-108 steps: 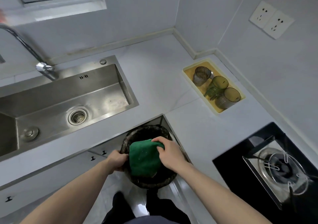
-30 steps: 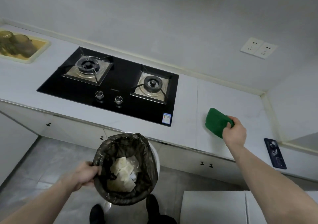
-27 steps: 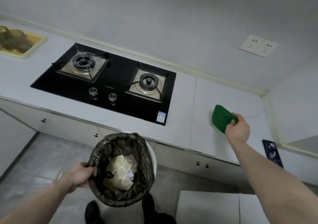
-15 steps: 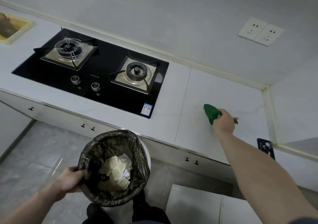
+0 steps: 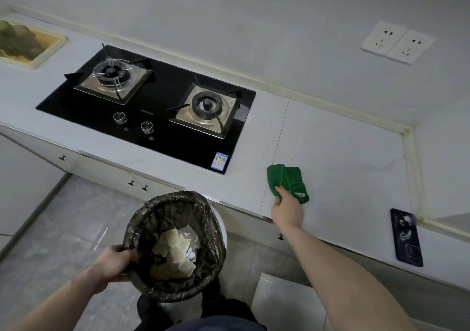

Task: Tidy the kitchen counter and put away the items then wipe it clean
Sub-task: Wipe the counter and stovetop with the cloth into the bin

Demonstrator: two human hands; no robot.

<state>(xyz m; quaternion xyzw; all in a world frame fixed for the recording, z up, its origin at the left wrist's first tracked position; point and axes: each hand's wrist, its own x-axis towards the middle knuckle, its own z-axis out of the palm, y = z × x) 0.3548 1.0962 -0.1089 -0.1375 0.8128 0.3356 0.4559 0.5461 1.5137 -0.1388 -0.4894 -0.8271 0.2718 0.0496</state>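
Green cloth [image 5: 287, 181] gripped in right hand [image 5: 287, 211], flat on worktop [image 5: 343, 152] near front edge, wiping; left hand [image 5: 115, 264] grips bin [image 5: 175, 244] rim below edge, likely catching crumbs.

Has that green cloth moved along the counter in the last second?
Yes. The green cloth has slid toward the counter's front edge, nearer the seam line, in the right hand.
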